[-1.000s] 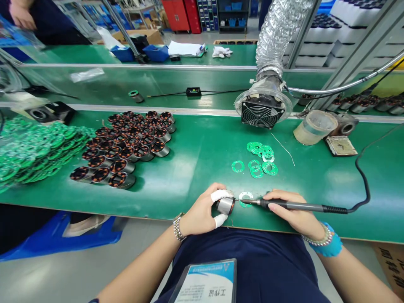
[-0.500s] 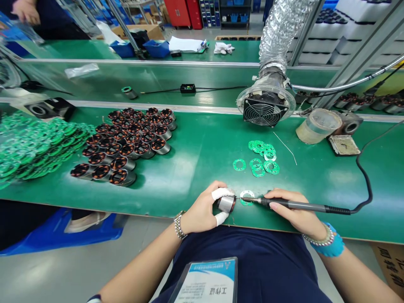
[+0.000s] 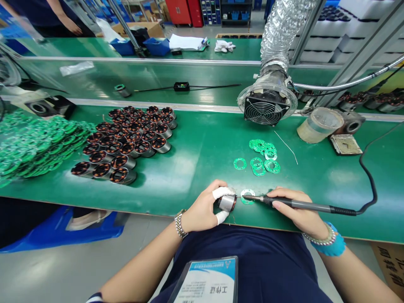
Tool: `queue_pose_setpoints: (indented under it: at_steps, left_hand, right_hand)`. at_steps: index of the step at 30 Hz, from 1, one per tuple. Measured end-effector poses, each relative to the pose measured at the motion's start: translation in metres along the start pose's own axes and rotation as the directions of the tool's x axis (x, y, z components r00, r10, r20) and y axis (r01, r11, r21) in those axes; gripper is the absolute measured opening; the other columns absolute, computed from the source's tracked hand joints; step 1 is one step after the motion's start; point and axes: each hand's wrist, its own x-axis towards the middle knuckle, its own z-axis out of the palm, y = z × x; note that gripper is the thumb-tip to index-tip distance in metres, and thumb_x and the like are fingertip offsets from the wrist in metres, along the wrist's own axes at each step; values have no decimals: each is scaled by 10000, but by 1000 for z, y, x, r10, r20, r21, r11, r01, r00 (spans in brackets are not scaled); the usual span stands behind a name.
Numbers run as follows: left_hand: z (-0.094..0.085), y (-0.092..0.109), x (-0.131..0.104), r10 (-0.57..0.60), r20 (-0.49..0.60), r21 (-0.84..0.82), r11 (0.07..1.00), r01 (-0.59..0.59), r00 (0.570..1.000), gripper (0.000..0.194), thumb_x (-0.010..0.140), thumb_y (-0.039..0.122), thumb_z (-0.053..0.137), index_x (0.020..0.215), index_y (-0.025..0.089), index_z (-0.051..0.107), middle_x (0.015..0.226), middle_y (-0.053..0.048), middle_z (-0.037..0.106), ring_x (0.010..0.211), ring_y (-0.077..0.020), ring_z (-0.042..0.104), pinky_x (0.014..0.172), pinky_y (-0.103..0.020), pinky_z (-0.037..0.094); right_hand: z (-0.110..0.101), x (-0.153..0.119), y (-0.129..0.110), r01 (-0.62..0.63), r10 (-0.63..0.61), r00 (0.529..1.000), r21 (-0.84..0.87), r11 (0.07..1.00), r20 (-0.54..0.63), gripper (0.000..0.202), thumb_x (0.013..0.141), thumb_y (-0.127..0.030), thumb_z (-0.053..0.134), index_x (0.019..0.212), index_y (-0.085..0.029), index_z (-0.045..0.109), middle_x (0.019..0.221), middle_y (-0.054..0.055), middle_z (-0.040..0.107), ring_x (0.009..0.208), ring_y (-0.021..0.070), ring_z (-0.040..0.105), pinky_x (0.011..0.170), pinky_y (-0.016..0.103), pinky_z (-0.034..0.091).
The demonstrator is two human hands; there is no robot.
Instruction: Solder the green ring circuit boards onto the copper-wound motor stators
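Note:
My left hand [image 3: 205, 207], with white covers on two fingertips, grips a metal motor stator [image 3: 227, 203] lying on its side near the table's front edge. A thin wire sticks out of the stator to the right. My right hand [image 3: 293, 208] holds a soldering iron [image 3: 309, 205] like a pen, its tip pointing left. The tip is over a green ring-shaped circuit board [image 3: 248, 202], close to the wire; whether they touch is too small to tell. More green rings [image 3: 259, 146] lie behind it.
Rows of stators [image 3: 128, 136] and a heap of green boards [image 3: 34, 145] occupy the left. A fan with a duct [image 3: 265, 110] hangs at the back. A round container [image 3: 320, 125] and sponge tray [image 3: 346, 144] are at right. A person's hand [image 3: 72, 26] is across the bench.
The iron's tip has drawn slightly to the right, away from the stator. Across the bench, the other person's hand has moved to the right. My left hand keeps its hold.

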Motion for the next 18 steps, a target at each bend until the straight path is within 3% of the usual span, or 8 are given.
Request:
queue_pose_setpoints:
  at_steps: [10,18]
  left_hand:
    - [0,-1,-1,-17,5,7,1000,17,1000,478,616,46,564,1063,198,488,1045,-66,487,895,-177,534,770,-326,477]
    - [1,-1,-1,-20,5,4,1000,20,1000,483,610,50,562,1063,201,487,1048,-67,484,903,-184,536,776,-334,479]
  right_hand:
    - [2,-1,0,9,-7,999,-58,998,31,165,826,-288,550,921,-217,665,879,32,697,842,177,652,754,270,522]
    - [-2,-2,0,12,-13,1000,-40,999,-24,151,814,-295,566,888,-219,672,844,33,698,793,180,653,734,283,522]
